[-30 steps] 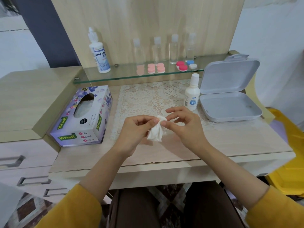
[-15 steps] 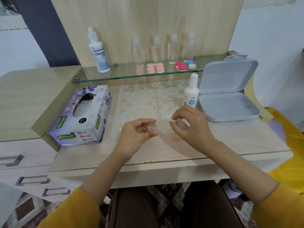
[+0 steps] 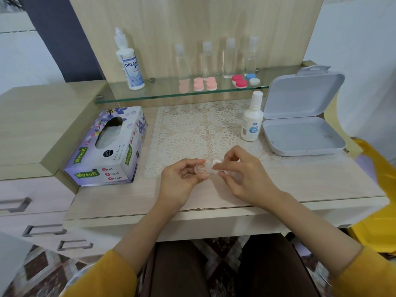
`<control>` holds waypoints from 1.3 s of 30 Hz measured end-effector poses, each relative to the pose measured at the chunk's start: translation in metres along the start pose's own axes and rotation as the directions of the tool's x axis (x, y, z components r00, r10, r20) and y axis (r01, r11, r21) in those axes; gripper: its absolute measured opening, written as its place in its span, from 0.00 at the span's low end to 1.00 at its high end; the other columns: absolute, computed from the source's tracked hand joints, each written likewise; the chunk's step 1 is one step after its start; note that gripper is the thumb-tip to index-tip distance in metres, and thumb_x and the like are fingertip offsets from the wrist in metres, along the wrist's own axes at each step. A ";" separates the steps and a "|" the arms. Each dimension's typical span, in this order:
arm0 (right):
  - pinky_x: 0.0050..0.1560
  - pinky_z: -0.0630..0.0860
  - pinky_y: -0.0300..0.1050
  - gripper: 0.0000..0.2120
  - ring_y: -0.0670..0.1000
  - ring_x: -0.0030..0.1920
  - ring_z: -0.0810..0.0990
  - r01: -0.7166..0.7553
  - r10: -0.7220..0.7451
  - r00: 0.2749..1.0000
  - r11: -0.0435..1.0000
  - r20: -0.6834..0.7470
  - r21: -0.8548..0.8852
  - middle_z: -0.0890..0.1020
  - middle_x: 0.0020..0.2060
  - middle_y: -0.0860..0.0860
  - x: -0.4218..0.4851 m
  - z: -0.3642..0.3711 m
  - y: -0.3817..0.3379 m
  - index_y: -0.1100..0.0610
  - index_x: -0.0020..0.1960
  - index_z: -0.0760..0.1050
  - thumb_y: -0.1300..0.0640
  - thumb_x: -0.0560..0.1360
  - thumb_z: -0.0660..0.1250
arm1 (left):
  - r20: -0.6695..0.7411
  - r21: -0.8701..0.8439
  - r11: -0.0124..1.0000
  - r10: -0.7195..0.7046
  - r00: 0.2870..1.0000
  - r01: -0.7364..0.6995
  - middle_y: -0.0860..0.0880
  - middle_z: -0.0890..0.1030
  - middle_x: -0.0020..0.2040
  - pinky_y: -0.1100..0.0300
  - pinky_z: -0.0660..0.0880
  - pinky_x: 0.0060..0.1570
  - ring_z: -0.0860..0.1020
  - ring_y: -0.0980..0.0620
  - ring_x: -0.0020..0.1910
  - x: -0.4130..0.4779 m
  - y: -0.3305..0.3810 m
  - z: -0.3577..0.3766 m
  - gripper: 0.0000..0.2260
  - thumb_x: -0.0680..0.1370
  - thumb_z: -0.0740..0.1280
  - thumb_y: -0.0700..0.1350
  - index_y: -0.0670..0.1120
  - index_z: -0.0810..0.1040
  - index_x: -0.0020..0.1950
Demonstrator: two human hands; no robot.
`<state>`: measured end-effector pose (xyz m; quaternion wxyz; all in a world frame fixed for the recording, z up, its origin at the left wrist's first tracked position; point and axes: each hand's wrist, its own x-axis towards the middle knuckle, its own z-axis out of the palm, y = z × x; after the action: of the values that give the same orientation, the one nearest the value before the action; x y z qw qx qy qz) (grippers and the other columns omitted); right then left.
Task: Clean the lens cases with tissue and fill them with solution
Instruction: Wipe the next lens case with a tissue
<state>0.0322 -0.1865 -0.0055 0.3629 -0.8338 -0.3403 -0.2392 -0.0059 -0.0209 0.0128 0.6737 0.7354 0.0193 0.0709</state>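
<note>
Left hand [image 3: 182, 179] pinches a clear lens case [image 3: 199, 169]; right hand [image 3: 242, 176] pinches tissue [image 3: 216, 162] at its fingertips, against the case. Seemingly mid-wipe; solution bottle [image 3: 251, 118] untouched, filling remains.

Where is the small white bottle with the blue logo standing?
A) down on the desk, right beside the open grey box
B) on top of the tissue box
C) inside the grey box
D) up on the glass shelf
A: the small white bottle stands upright on the desk, just left of the open grey box.
</note>
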 end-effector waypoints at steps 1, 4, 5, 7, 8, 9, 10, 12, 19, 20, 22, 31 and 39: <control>0.35 0.72 0.41 0.07 0.48 0.35 0.73 0.003 -0.004 1.000 1.000 -0.017 -0.009 0.75 0.37 0.53 0.001 -0.001 0.000 0.59 0.44 0.83 0.60 0.70 0.67 | 0.002 0.003 1.000 -0.001 1.000 0.001 0.51 0.81 0.41 0.71 0.75 0.42 0.79 0.63 0.37 0.000 -0.001 0.000 0.15 0.67 0.71 0.28 0.46 0.80 0.45; 0.37 0.72 0.38 0.05 0.47 0.36 0.75 0.023 -0.025 0.991 1.000 -0.129 -0.018 0.78 0.35 0.53 0.004 -0.005 -0.004 0.60 0.43 0.83 0.63 0.68 0.69 | -0.002 0.000 1.000 -0.003 1.000 0.003 0.52 0.82 0.40 0.69 0.76 0.44 0.79 0.61 0.37 0.001 -0.003 0.000 0.15 0.66 0.72 0.29 0.47 0.80 0.44; 0.40 0.73 0.38 0.05 0.47 0.37 0.76 0.037 -0.039 0.986 0.999 -0.162 -0.018 0.79 0.35 0.53 0.005 -0.005 -0.005 0.60 0.43 0.82 0.62 0.69 0.69 | -0.006 -0.005 1.000 -0.005 1.000 0.005 0.53 0.82 0.39 0.69 0.76 0.44 0.79 0.61 0.37 0.001 -0.003 0.000 0.15 0.66 0.72 0.29 0.48 0.80 0.44; 0.49 0.73 0.42 0.07 0.48 0.39 0.77 0.070 -0.079 0.979 0.996 -0.188 -0.053 0.81 0.35 0.53 0.006 -0.002 -0.005 0.61 0.41 0.82 0.58 0.70 0.68 | -0.011 -0.009 1.000 -0.009 1.000 0.009 0.55 0.82 0.36 0.68 0.76 0.44 0.79 0.61 0.37 0.001 -0.004 -0.001 0.15 0.66 0.72 0.28 0.48 0.80 0.43; 0.51 0.72 0.43 0.07 0.48 0.39 0.76 0.089 -0.102 0.977 0.993 -0.185 -0.080 0.82 0.34 0.52 0.005 0.000 -0.005 0.61 0.40 0.81 0.57 0.69 0.67 | -0.012 -0.006 1.000 -0.009 1.000 0.009 0.55 0.82 0.36 0.67 0.77 0.44 0.79 0.61 0.37 0.001 -0.004 -0.001 0.15 0.66 0.72 0.29 0.48 0.81 0.43; 0.50 0.72 0.44 0.08 0.48 0.39 0.75 0.107 -0.125 0.975 0.988 -0.182 -0.107 0.81 0.34 0.53 0.004 0.002 -0.004 0.60 0.39 0.81 0.56 0.69 0.67 | -0.013 -0.002 1.000 -0.008 1.000 0.008 0.55 0.82 0.36 0.66 0.77 0.45 0.79 0.61 0.37 0.001 -0.005 -0.001 0.15 0.66 0.72 0.29 0.48 0.81 0.43; 0.47 0.72 0.44 0.07 0.49 0.38 0.75 0.117 -0.139 0.975 0.984 -0.175 -0.132 0.81 0.34 0.53 0.002 0.004 -0.003 0.60 0.38 0.81 0.57 0.69 0.67 | -0.012 0.002 1.000 -0.007 1.000 0.007 0.55 0.82 0.36 0.66 0.77 0.45 0.80 0.61 0.37 0.001 -0.004 -0.001 0.15 0.66 0.72 0.29 0.48 0.81 0.43; 0.39 0.70 0.40 0.07 0.51 0.35 0.76 0.106 -0.130 0.980 0.982 -0.151 -0.158 0.80 0.37 0.54 0.000 0.005 -0.002 0.59 0.38 0.81 0.57 0.69 0.67 | -0.009 0.006 1.000 -0.005 1.000 0.005 0.54 0.82 0.37 0.67 0.77 0.44 0.80 0.61 0.37 0.001 -0.004 -0.001 0.14 0.67 0.72 0.29 0.47 0.80 0.44; 0.32 0.72 0.40 0.07 0.49 0.33 0.76 0.075 -0.081 0.989 0.996 -0.125 -0.051 0.79 0.37 0.54 -0.004 0.008 0.001 0.60 0.43 0.82 0.60 0.72 0.66 | -0.007 0.015 1.000 0.007 1.000 -0.007 0.54 0.82 0.38 0.68 0.76 0.42 0.79 0.61 0.37 0.001 -0.006 -0.002 0.14 0.67 0.72 0.29 0.48 0.80 0.44; 0.34 0.72 0.38 0.08 0.48 0.33 0.75 0.076 -0.081 0.991 0.996 -0.106 -0.048 0.79 0.38 0.54 -0.004 0.007 0.001 0.60 0.43 0.82 0.58 0.72 0.65 | -0.006 0.015 1.000 0.009 1.000 -0.009 0.52 0.82 0.39 0.69 0.76 0.43 0.79 0.61 0.37 0.001 -0.005 -0.002 0.14 0.67 0.72 0.29 0.48 0.80 0.44; 0.36 0.71 0.35 0.10 0.46 0.34 0.74 0.072 -0.075 0.996 0.996 -0.054 -0.052 0.79 0.40 0.54 -0.005 0.006 0.003 0.59 0.45 0.82 0.54 0.71 0.65 | -0.006 0.020 1.000 0.013 1.000 -0.013 0.51 0.82 0.40 0.68 0.76 0.44 0.79 0.61 0.38 0.002 -0.006 -0.002 0.14 0.67 0.72 0.30 0.48 0.80 0.44; 0.35 0.69 0.39 0.08 0.47 0.36 0.71 0.045 -0.044 0.998 0.999 -0.042 0.019 0.77 0.37 0.57 -0.005 0.015 0.010 0.61 0.39 0.81 0.59 0.69 0.65 | 0.017 0.050 0.999 0.013 1.000 -0.014 0.51 0.82 0.41 0.57 0.77 0.51 0.80 0.58 0.39 0.002 -0.007 -0.004 0.15 0.67 0.72 0.31 0.50 0.80 0.44; 0.43 0.75 0.52 0.11 0.47 0.35 0.71 0.055 -0.054 0.995 0.998 -0.082 0.006 0.77 0.37 0.57 -0.008 0.018 0.008 0.62 0.41 0.81 0.56 0.73 0.65 | 0.038 0.032 0.999 0.022 0.999 -0.023 0.51 0.82 0.39 0.64 0.77 0.46 0.79 0.59 0.37 0.003 -0.007 -0.005 0.15 0.67 0.72 0.29 0.49 0.80 0.44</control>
<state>0.0356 -0.1798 -0.0256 0.3731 -0.8123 -0.3487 -0.2816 -0.0032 -0.0147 0.0061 0.6610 0.7476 -0.0006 0.0641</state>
